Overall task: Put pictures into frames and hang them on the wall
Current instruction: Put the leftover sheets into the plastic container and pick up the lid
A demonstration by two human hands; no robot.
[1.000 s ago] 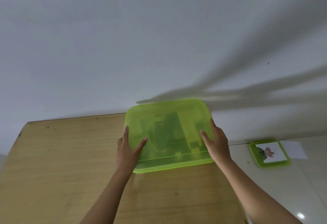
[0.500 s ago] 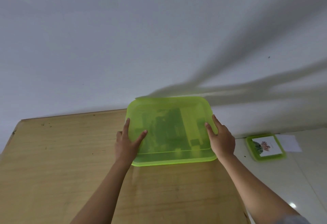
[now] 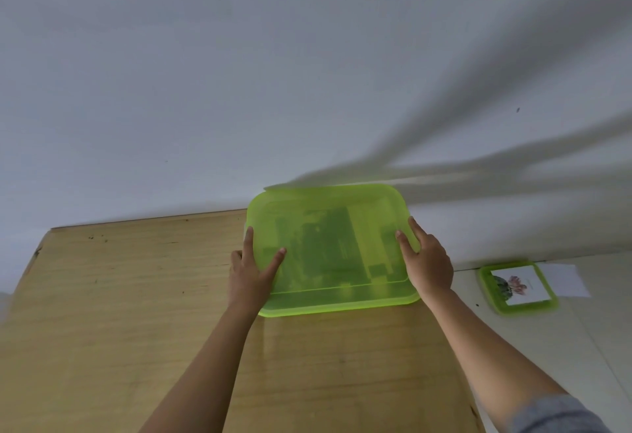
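At the far edge of the wooden table [image 3: 136, 313], hard against the white wall [image 3: 307, 73], a translucent lime-green plastic box [image 3: 328, 248] sat under its lid. It was rectangular with rounded corners, and dark blocky shapes showed dimly through the lid, too blurred to name. The person's left hand [image 3: 251, 273] clasped the box's left side, thumb laid on the lid and fingers curled round the rim. The right hand [image 3: 429, 263] gripped the right side in the same fashion, thumb on top and fingers stretched along the edge. Both forearms reached in from the near side, a grey sleeve [image 3: 561, 415] showing at the right one.

The box stood close to the table's right edge, its back touching or nearly touching the wall; I could not tell which. To its left the tabletop lay bare and broad, and the near part was open too.

On the pale floor [image 3: 598, 347] to the right, well apart from the table, lay a green frame [image 3: 518, 287] holding a white picture [image 3: 521, 283] with a plant printed on it. A white sheet of paper [image 3: 566, 278] lay just beside the frame, near the wall.
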